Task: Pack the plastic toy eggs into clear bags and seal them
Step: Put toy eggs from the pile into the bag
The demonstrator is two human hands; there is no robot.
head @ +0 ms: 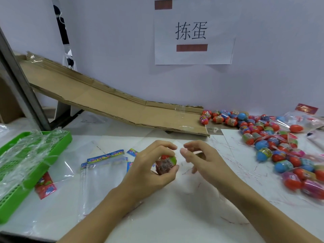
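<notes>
- A person's left hand [152, 165] curls its fingers and thumb round a toy egg [166, 163], red on top with a green band, just above a white table [175, 216].
- The right hand [201, 160] hovers beside it, fingers loosely bent and apart, gripping nothing that can be made out; whether it touches a bag cannot be told.
- Clear bags [105, 172] with blue printed headers lie flat on the table to the left of the hands.
- A pile of eggs [273, 146], red, blue and pink, spreads along the right side, some already in bags.
- One bagged egg [296, 128] with a red header lies at the far right.
- A green basket [21, 172], draped in clear film, stands at the left edge.
- A cardboard ramp [114, 100] slopes down from the left to the pile.
- A paper sign [192, 32] hangs on the wall behind.
</notes>
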